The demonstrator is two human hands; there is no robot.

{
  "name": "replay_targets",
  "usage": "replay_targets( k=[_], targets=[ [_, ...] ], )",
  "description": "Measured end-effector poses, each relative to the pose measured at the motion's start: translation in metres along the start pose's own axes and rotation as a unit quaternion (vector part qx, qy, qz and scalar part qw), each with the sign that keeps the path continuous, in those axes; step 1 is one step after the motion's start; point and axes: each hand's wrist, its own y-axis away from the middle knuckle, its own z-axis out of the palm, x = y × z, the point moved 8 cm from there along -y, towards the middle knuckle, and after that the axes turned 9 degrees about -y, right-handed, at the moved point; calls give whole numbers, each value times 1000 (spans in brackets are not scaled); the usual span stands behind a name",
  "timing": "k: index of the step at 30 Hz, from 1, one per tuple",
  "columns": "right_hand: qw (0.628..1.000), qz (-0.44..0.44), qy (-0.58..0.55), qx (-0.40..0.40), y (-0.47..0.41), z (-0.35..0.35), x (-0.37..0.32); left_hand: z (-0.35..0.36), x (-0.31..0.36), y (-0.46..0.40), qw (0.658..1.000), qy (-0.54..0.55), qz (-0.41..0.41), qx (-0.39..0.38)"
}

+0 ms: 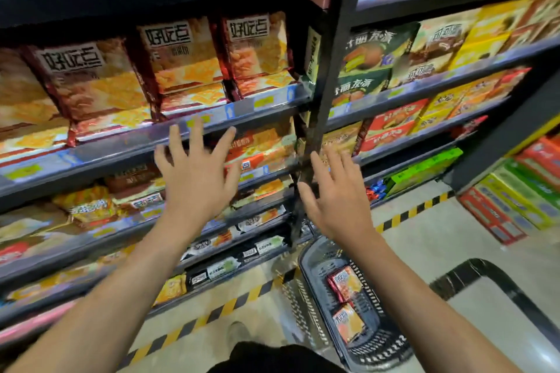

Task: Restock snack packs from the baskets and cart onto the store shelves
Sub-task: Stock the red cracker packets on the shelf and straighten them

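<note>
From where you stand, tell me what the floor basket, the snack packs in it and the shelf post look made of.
Basket: dark moulded plastic, judging by its slotted walls. Snack packs: glossy printed film, with shiny highlights and crimped edges. Shelf post: probably dark painted metal; matte, thin, straight, and worn lower down. Motion blur leaves finer detail open.

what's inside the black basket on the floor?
Two red-and-orange snack packs lie flat on the slatted bottom of the black basket. The right forearm covers its right side, so more packs there cannot be ruled out.
</note>
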Motion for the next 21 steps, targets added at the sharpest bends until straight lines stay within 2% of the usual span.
replay_targets(
  k=[5, 10, 13, 21],
  targets=[
    [995, 91, 2, -39, 65, 1, 58, 26, 96, 45, 996, 25, 76, -41],
    [981, 185, 8, -49, 149, 12, 118, 68, 190, 96, 976, 34, 178, -121],
    [965, 253, 4, -60, 194, 17, 148, 90, 237, 125, 955, 29, 251, -153],
    [909, 414, 6, -44, 281, 34, 212, 150, 321, 161, 906, 63, 361, -212]
  ],
)
